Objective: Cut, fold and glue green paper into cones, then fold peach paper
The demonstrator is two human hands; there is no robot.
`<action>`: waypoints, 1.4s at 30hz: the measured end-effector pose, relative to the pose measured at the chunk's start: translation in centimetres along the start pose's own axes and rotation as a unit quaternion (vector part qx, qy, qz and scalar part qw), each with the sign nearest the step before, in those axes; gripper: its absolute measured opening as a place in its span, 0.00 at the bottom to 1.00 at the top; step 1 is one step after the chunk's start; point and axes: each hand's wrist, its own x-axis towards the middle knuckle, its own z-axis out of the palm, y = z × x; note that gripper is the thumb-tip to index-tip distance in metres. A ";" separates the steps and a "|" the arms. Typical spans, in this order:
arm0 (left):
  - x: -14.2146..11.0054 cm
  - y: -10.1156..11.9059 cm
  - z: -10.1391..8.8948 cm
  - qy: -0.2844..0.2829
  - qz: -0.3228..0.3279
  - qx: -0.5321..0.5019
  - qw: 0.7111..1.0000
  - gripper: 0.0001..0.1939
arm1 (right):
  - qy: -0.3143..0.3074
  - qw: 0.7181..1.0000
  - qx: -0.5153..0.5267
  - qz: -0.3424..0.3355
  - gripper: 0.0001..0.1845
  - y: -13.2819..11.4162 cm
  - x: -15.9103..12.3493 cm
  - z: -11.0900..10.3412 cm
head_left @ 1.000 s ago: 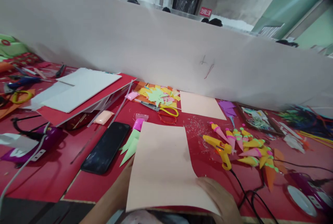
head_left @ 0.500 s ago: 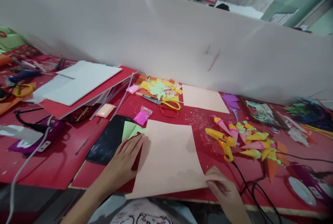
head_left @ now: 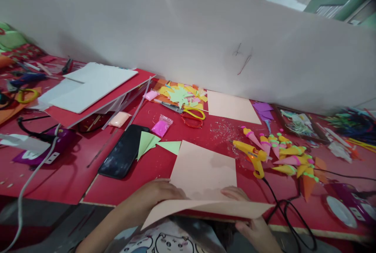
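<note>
A pale peach sheet of paper lies at the table's front edge, its near part bent up toward me. My right hand grips this raised part near the right corner, fingers behind it and thumb in front. At the left side, my left hand is closed on the sheet, its fingertips partly hidden behind the bent paper. Green paper pieces lie just beyond my left hand, beside a black phone. A yellow hot glue gun rests to the right of the sheet.
Yellow-handled scissors lie before a pile of paper scraps. Another peach sheet is by the white partition. Small paper cones and a looping black cable occupy the right; white boards are stacked left.
Both hands have shifted along the sheet's sides, the left toward me. The sheet has slid nearer and its near part is bent up. More of the green paper is uncovered.
</note>
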 end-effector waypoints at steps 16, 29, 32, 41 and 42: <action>1.3 -4.8 -2.1 -0.008 -0.065 0.299 0.952 0.31 | -0.117 0.993 0.027 -0.002 0.10 -0.2 1.4 -1.8; 1.1 -5.0 -2.7 0.027 -0.099 0.284 0.953 0.35 | -0.040 0.997 0.053 0.027 0.16 -0.7 4.3 -0.7; -0.7 -4.1 -2.1 -0.011 -0.058 0.209 0.976 0.35 | -0.034 0.997 0.064 0.041 0.15 -1.0 4.9 -0.5; -1.1 -2.2 0.0 -0.044 -0.042 0.139 0.988 0.24 | -0.038 0.997 0.060 0.029 0.15 1.2 5.1 -0.5; -0.9 -2.2 0.1 -0.037 -0.041 0.128 0.990 0.22 | -0.040 0.997 0.052 0.030 0.14 1.4 4.9 -0.5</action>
